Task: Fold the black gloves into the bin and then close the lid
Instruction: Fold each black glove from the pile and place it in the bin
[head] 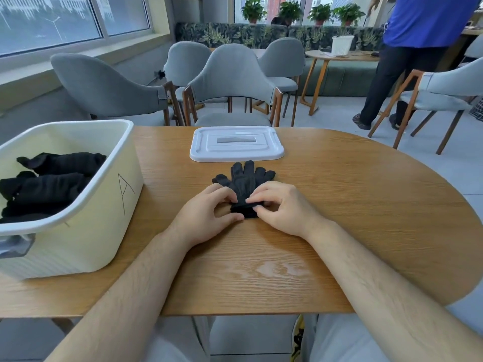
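Head view: at frame centre, the black gloves [244, 178] lay flat on the table [366, 205], fingertips pointing toward the lid [236, 143], which rested just beyond them. The left hand [209, 212] and right hand [282, 207] both pinched the cuff end. At frame left, the open bin [109, 194] held more gloves [52, 178].

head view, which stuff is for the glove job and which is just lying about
Job: gloves, pinched by left hand and right hand; binned gloves; bin; lid.
Lying about: chairs; plants; white pot; standing person.
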Motion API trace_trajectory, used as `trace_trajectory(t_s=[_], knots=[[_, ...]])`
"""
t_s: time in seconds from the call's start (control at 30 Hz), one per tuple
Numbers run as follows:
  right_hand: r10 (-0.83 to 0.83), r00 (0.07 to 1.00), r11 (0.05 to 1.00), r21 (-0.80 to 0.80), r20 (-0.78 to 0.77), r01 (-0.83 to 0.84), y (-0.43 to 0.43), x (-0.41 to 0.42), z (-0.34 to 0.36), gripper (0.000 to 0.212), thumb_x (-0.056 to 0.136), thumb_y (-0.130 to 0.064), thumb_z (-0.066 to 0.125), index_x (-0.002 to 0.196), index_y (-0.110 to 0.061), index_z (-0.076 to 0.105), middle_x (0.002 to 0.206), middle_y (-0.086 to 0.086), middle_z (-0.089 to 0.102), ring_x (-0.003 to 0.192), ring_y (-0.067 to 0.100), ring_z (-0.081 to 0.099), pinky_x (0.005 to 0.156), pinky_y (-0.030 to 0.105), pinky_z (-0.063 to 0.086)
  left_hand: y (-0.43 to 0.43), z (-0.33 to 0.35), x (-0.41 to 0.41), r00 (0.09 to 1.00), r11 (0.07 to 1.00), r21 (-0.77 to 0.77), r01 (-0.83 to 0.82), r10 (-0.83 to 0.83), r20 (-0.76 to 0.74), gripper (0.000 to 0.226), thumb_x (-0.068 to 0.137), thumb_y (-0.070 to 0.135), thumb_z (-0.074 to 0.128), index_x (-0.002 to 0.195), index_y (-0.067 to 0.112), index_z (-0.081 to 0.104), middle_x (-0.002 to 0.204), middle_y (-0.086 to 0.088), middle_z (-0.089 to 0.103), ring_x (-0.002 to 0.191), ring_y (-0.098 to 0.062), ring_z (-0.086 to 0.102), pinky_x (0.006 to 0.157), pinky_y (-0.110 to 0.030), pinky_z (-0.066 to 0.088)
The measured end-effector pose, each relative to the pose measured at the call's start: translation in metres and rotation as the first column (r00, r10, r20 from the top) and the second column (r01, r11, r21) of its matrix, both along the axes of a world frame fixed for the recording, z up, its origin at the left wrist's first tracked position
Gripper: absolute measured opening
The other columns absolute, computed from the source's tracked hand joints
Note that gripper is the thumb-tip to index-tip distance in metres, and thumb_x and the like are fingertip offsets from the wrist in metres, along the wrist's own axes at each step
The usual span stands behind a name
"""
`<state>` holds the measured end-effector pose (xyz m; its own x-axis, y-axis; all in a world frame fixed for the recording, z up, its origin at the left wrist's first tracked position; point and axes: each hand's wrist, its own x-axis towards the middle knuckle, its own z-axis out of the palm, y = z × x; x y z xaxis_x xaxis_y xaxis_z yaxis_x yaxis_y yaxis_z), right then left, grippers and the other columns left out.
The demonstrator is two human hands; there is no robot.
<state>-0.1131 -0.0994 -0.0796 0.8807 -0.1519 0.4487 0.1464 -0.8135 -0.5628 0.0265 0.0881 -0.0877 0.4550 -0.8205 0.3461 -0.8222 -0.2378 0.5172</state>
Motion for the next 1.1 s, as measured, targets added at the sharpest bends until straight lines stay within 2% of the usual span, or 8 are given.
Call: trace_trajectory(t_s=[0.27,0.43,0.5,0.6,0.77,0.87,0.97,1.1], knots=[[-0.011,0.987,0.995,-0.096,-0.159,-0.005,0.003,-0.001,0.001,0.024,0.098,-0.038,0.061,0.114,-0.031,0.078,0.104,-0.016,0.057,0.104,0.004,0.056,0.09,0.027,0.049,-0.001,0.0,0.002,0.999,0.998,-0.04,0.039,-0.038,0.015,0.027,0.08,0.036,0.081,0.102,0.031,0.065,0.095,0.019,0.06,0.1,-0.006,0.05,0.088,-0.025,0.044],[-0.017,0.994,1.0,-0.022,-0.11,0.015,0.004,0.001,-0.002,0.02,0.1,-0.035,0.06,0.103,-0.031,0.079,0.097,-0.015,0.06,0.1,0.006,0.057,0.087,0.03,0.05,-0.002,0.0,-0.001,0.999,0.996,-0.078,0.048,-0.046,0.017,0.023,0.087,0.055,0.066,0.096,0.034,0.072,0.086,0.014,0.059,0.092,-0.008,0.054,0.08,-0.025,0.047],[-0.086,0.996,0.996,-0.016,-0.028,0.086,0.004,0.007,-0.004,0.019,0.1,-0.033,0.061,0.099,-0.029,0.079,0.095,-0.017,0.063,0.101,0.005,0.055,0.09,0.033,0.05,-0.004,-0.003,-0.001,0.998,0.997,-0.068,0.044,-0.04,0.052,0.022,0.088,0.052,0.066,0.095,0.034,0.076,0.087,0.013,0.057,0.09,-0.009,0.052,0.08,-0.029,0.048],[-0.209,0.977,0.97,-0.119,0.046,0.213,0.002,0.026,0.003,0.02,0.1,-0.034,0.06,0.106,-0.031,0.078,0.096,-0.018,0.059,0.102,0.007,0.048,0.094,0.033,0.044,-0.006,-0.006,0.0,0.994,0.996,-0.087,0.022,-0.013,0.104,0.017,0.085,0.042,0.074,0.095,0.03,0.079,0.091,0.011,0.05,0.09,-0.01,0.048,0.085,-0.021,0.042],[-0.276,0.915,0.919,-0.361,-0.294,0.161,0.006,0.074,0.02,0.032,0.101,-0.054,0.048,0.123,-0.044,0.07,0.117,-0.013,0.052,0.117,0.015,0.038,0.105,0.039,0.029,-0.005,-0.005,-0.002,0.994,0.993,-0.106,0.053,-0.042,0.104,0.015,0.085,0.036,0.077,0.094,0.025,0.081,0.087,0.012,0.06,0.088,-0.007,0.054,0.083,-0.021,0.044],[-0.2,0.91,0.946,-0.315,-0.364,0.082,0.009,0.087,0.021,0.03,0.103,-0.049,0.048,0.124,-0.046,0.07,0.121,-0.018,0.051,0.117,0.013,0.035,0.107,0.039,0.027,-0.005,-0.003,-0.002,0.99,0.99,-0.127,0.069,-0.052,0.129,0.014,0.083,0.032,0.079,0.093,0.022,0.082,0.077,0.008,0.058,0.08,-0.005,0.051,0.074,-0.02,0.043],[-0.202,0.932,0.939,-0.329,-0.302,0.097,0.004,0.084,0.015,0.032,0.104,-0.048,0.046,0.129,-0.047,0.066,0.125,-0.018,0.052,0.12,0.013,0.037,0.106,0.039,0.028,-0.006,-0.001,-0.003,0.982,0.987,-0.135,0.087,-0.062,0.179,0.017,0.088,0.037,0.073,0.088,0.023,0.082,0.074,0.008,0.055,0.074,-0.007,0.049,0.07,-0.025,0.045],[-0.47,0.881,0.882,-0.052,-0.053,0.468,-0.016,0.07,0.009,0.026,0.103,-0.035,0.05,0.12,-0.03,0.069,0.122,-0.007,0.061,0.12,0.018,0.049,0.104,0.039,0.04,-0.01,0.001,-0.007,0.955,0.988,-0.151,0.015,0.031,0.294,0.031,0.097,0.046,0.056,0.085,0.024,0.074,0.091,0.013,0.056,0.088,-0.008,0.052,0.075,-0.033,0.046]])
